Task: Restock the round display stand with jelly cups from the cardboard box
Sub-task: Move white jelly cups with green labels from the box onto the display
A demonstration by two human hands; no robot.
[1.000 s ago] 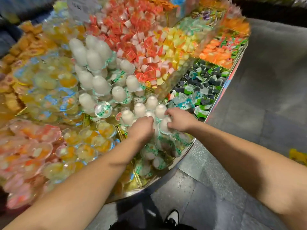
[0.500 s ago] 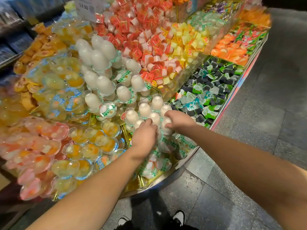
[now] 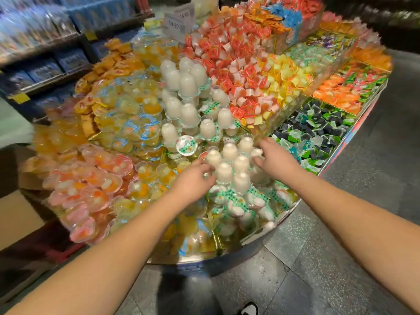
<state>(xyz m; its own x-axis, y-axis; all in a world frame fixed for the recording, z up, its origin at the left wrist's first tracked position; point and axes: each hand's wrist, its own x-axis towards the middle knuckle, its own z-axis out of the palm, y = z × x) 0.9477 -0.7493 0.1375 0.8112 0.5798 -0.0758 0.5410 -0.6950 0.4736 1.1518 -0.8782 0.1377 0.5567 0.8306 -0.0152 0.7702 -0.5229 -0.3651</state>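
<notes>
Half a second ago both hands were tucked in close over the front cluster of white jelly cups, knuckles bent; now they have drawn apart to either side of it. The left hand (image 3: 193, 180) sits at the cluster's left edge, fingers curled, fingertips touching the nearest cup; whether its grip truly closes on that cup I cannot tell, for the fingers are blurred. The right hand (image 3: 276, 159) is at the cluster's right edge with fingers spread and loose, an open grip, fingertips just beside the cups on that side. The view has also pulled back, so more of the round display stand (image 3: 238, 253) shows than before.

The white jelly cups (image 3: 227, 169) stand dome-up in a tight group between the two hands, near the front rim of the stand. More of them climb in a stack (image 3: 188, 87) behind, and others lie tumbled on their sides, green-patterned lids showing, below the hands.

Left of the hands lie clear cups with orange fruit (image 3: 95, 192). Behind are red and white square jellies (image 3: 229, 55), yellow ones (image 3: 288, 76), and dark ones (image 3: 318, 130) to the right. A price sign (image 3: 179, 21) stands at the top. One shoe (image 3: 248, 309) shows on the grey floor.
</notes>
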